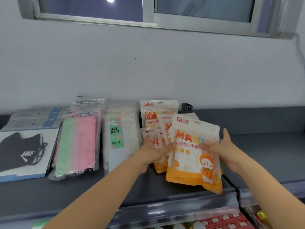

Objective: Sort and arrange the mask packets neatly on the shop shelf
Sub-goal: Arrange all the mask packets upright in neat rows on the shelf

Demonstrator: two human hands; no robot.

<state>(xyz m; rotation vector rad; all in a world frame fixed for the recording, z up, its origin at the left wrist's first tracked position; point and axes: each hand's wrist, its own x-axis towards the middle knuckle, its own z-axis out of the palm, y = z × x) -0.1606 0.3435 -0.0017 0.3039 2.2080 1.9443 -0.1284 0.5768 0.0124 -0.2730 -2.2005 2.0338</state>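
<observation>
The left hand and right hand each gripped one side of the orange packet, held over the shelf. To its left lay black packets, pink-green packets and pale packets.

Both bare arms reach forward; the left hand and right hand pinch one orange packet, thumbs on its front.

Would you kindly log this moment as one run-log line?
left hand, right hand: hold orange packet | pile: behind it | shelf: other stacks at left
</observation>
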